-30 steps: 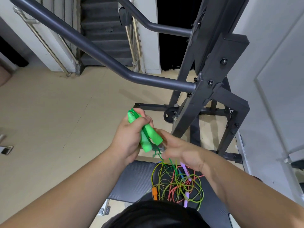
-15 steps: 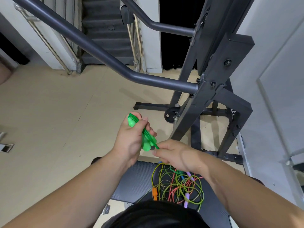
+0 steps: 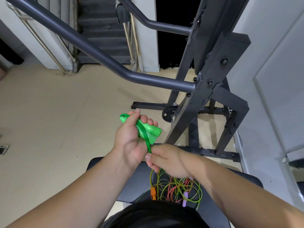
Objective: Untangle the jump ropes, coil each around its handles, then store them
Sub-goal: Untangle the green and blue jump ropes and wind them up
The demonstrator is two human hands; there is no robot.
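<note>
My left hand [image 3: 130,140] grips the two bright green handles [image 3: 152,130] of a jump rope held side by side, with green cord looped across them. Just below, my right hand [image 3: 167,159] pinches the green cord [image 3: 147,142] where it leaves the handles. Beneath my right hand a tangle of ropes [image 3: 177,188] lies on a black bench pad [image 3: 131,181]: yellow-green and red cords, an orange handle [image 3: 153,192] and a purple handle [image 3: 185,197]. My right hand covers the top of the tangle.
A dark grey steel exercise frame [image 3: 205,89] rises right behind my hands, with a slanted bar [image 3: 92,53] crossing overhead. Beige floor [image 3: 49,120] spreads to the left. A stairway [image 3: 102,28] is at the back, a white wall [image 3: 279,63] on the right.
My right hand has drawn the green cord down and toward me, from beside the handles to below them. My left hand has turned the handles slightly and kept its hold.
</note>
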